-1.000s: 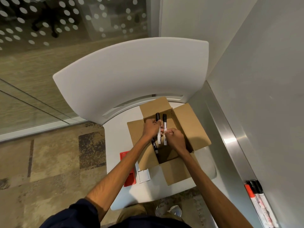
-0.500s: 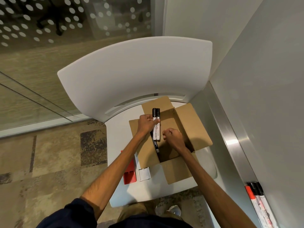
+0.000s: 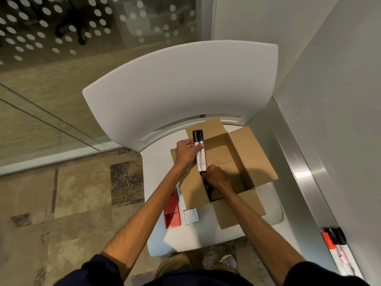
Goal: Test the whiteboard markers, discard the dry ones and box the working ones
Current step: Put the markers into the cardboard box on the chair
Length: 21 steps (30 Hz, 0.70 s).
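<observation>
My left hand (image 3: 186, 151) grips two white markers with black caps (image 3: 201, 155), held side by side above the open cardboard box (image 3: 247, 153). My right hand (image 3: 216, 178) is curled just below their lower ends, over the box opening. Its fingers close on a dark marker (image 3: 206, 183) that slants down into the box. The box stands with its flaps spread on the seat of a white chair (image 3: 160, 230). What lies inside the box is hidden by my hands.
A red carton (image 3: 172, 215) and a small white carton (image 3: 190, 216) lie on the seat left of the box. Red- and black-capped markers (image 3: 338, 250) rest on the metal tray (image 3: 301, 162) under the whiteboard (image 3: 340, 120) at right. Glass wall at left.
The two capped markers, apart a second ago, are now together in my left hand. My right hand let go of one and dropped to their lower ends.
</observation>
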Each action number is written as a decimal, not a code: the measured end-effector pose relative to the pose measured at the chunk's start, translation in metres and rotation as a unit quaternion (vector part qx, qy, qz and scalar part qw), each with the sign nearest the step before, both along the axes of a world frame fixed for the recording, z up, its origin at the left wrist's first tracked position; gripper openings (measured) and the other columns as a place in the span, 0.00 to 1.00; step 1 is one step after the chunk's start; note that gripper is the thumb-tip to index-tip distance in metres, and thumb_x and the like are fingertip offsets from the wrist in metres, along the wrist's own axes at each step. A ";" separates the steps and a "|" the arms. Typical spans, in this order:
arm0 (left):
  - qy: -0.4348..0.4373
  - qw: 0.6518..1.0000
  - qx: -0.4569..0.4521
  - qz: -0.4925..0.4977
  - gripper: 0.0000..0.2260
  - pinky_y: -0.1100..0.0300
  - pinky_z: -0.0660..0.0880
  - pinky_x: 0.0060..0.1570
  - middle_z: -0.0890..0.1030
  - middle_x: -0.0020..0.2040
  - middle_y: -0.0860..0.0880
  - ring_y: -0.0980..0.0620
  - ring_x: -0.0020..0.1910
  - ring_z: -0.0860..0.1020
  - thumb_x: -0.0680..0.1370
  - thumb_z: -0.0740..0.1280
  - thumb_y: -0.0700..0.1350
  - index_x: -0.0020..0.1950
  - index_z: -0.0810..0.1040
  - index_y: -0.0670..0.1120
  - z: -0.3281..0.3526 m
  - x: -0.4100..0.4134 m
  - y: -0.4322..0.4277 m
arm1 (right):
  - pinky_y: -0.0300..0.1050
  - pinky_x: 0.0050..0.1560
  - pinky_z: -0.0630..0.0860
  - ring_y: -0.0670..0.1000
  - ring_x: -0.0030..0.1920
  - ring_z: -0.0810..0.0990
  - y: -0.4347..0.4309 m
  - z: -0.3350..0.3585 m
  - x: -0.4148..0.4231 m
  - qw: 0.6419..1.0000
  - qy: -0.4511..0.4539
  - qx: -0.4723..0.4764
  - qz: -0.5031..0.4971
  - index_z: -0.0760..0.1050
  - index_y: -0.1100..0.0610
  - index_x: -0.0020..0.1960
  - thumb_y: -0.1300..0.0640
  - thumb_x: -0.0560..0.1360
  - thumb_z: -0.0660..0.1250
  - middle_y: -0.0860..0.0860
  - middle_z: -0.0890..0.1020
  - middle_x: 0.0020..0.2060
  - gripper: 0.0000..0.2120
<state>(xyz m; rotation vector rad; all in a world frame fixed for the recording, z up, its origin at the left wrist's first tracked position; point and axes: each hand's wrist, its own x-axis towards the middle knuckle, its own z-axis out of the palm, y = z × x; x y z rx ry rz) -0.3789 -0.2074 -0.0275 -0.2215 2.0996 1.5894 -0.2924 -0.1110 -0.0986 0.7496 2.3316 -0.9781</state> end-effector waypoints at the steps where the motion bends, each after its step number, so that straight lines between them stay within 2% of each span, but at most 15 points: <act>1: 0.001 1.000 -0.002 0.001 0.11 0.66 0.75 0.37 0.83 0.48 0.44 0.54 0.40 0.82 0.76 0.72 0.39 0.57 0.80 0.36 0.000 -0.001 0.000 | 0.46 0.43 0.73 0.58 0.50 0.81 -0.001 -0.001 0.000 1.000 -0.005 -0.009 -0.005 0.77 0.59 0.58 0.49 0.81 0.62 0.57 0.83 0.54 0.15; 5: 0.003 1.000 -0.001 -0.008 0.11 0.66 0.75 0.37 0.84 0.48 0.42 0.52 0.40 0.83 0.76 0.72 0.40 0.56 0.81 0.35 -0.001 0.000 0.002 | 0.46 0.50 0.74 0.60 0.58 0.79 0.000 0.002 0.000 0.998 -0.021 -0.043 -0.028 0.74 0.62 0.63 0.54 0.81 0.62 0.59 0.80 0.60 0.15; 7: 0.005 1.000 -0.004 -0.015 0.10 0.65 0.75 0.38 0.84 0.46 0.44 0.51 0.41 0.83 0.77 0.71 0.41 0.54 0.82 0.36 0.001 0.002 0.006 | 0.46 0.51 0.75 0.59 0.57 0.80 0.006 0.003 -0.001 0.997 -0.022 -0.059 -0.045 0.74 0.64 0.61 0.58 0.80 0.63 0.59 0.80 0.57 0.13; 9: -0.003 1.000 0.002 -0.013 0.06 0.63 0.75 0.39 0.84 0.45 0.44 0.48 0.42 0.82 0.78 0.70 0.41 0.51 0.82 0.39 0.002 0.002 0.009 | 0.48 0.48 0.78 0.58 0.51 0.81 0.014 0.004 0.002 0.993 -0.014 -0.087 -0.078 0.76 0.64 0.56 0.60 0.78 0.64 0.59 0.82 0.50 0.10; 11: -0.015 1.000 0.016 -0.011 0.05 0.61 0.76 0.41 0.84 0.46 0.42 0.45 0.44 0.82 0.78 0.69 0.40 0.51 0.82 0.39 0.004 0.004 0.013 | 0.51 0.42 0.80 0.56 0.39 0.80 0.025 0.005 0.008 0.980 0.014 -0.145 -0.134 0.77 0.61 0.47 0.61 0.78 0.62 0.57 0.81 0.38 0.06; 13: -0.028 0.999 0.030 -0.013 0.04 0.60 0.77 0.41 0.83 0.45 0.43 0.46 0.44 0.82 0.78 0.68 0.40 0.51 0.81 0.41 0.007 0.007 0.019 | 0.46 0.32 0.74 0.52 0.31 0.76 0.034 0.018 0.015 0.963 0.052 -0.196 -0.179 0.74 0.58 0.41 0.63 0.80 0.58 0.54 0.77 0.31 0.11; 15: -0.045 0.998 0.043 -0.013 0.01 0.56 0.79 0.43 0.82 0.44 0.44 0.47 0.43 0.82 0.79 0.67 0.39 0.48 0.79 0.44 0.012 0.012 0.025 | 0.41 0.30 0.70 0.49 0.29 0.73 0.041 0.041 0.025 0.936 0.082 -0.251 -0.232 0.73 0.58 0.44 0.63 0.83 0.56 0.53 0.76 0.32 0.11; 18: -0.080 0.994 0.064 -0.026 0.03 0.49 0.79 0.50 0.82 0.45 0.39 0.44 0.44 0.81 0.80 0.65 0.37 0.48 0.77 0.43 0.018 0.020 0.038 | 0.39 0.30 0.70 0.48 0.31 0.73 0.053 0.068 0.046 0.901 0.117 -0.315 -0.275 0.71 0.60 0.52 0.65 0.84 0.53 0.53 0.74 0.35 0.08; 21: -0.115 0.989 0.092 -0.036 0.06 0.56 0.80 0.36 0.81 0.38 0.42 0.48 0.35 0.80 0.80 0.61 0.35 0.46 0.76 0.40 0.029 0.035 0.054 | 0.39 0.31 0.72 0.47 0.33 0.74 0.061 0.086 0.071 0.890 0.136 -0.320 -0.295 0.71 0.59 0.60 0.64 0.83 0.56 0.54 0.76 0.38 0.09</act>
